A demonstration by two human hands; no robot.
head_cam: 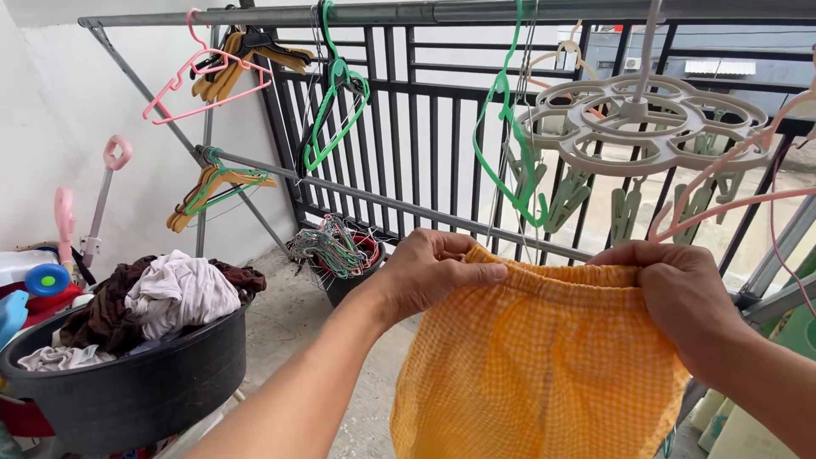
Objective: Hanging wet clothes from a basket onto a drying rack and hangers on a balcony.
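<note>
hands: two, the left hand and the right hand, at lower centre and lower right of the frame
orange checked garments: one, lower centre
black tubs of laundry: one, lower left
round clip hangers: one, upper right, with several green pegs below it; the exact number cannot be told
green hangers: two on the top rail, one at upper centre and one right of it
pink hangers: one, upper left
wooden hanger bunches: two, upper left and mid left
buckets of tangled hangers: one, centre
</note>
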